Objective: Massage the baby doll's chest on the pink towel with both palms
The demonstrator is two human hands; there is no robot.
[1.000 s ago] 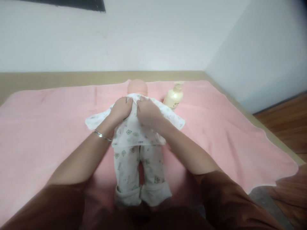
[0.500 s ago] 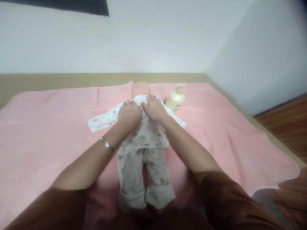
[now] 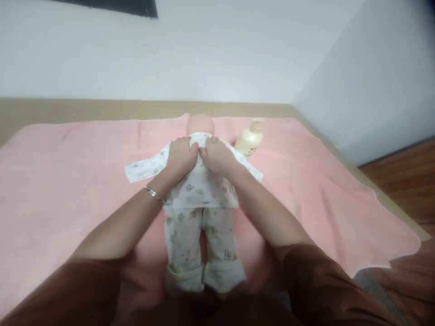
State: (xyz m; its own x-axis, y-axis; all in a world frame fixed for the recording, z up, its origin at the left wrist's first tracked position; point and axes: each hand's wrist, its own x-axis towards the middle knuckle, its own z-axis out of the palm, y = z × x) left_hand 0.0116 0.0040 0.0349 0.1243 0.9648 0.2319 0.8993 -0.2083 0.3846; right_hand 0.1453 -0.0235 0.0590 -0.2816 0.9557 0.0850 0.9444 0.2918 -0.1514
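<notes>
A baby doll (image 3: 200,124) lies stretched out on a pink blanket (image 3: 84,194), its bald head at the far end and no face showing. It wears a white long-sleeved top (image 3: 204,192) with a small print and matching trousers (image 3: 185,240) with rolled cuffs. My left hand (image 3: 181,156) rests on the left side of the doll's upper body, fingers over the shoulder. On the other shoulder lies my right hand (image 3: 219,156), also with fingers extended. Both thumbs almost meet at the middle, just below the collar. The sleeves spread out to either side.
A pale yellow pump bottle (image 3: 249,139) stands on the blanket, right of the doll's head and close to the right sleeve. Beyond the blanket runs a tan surface edge (image 3: 102,110) against a white wall (image 3: 220,54). Wooden floor (image 3: 408,172) shows at the right.
My left hand has shifted slightly up toward the doll's shoulder, and its thumb now stretches toward the right thumb. My right hand stays nearly in place. The view has tilted a little.
</notes>
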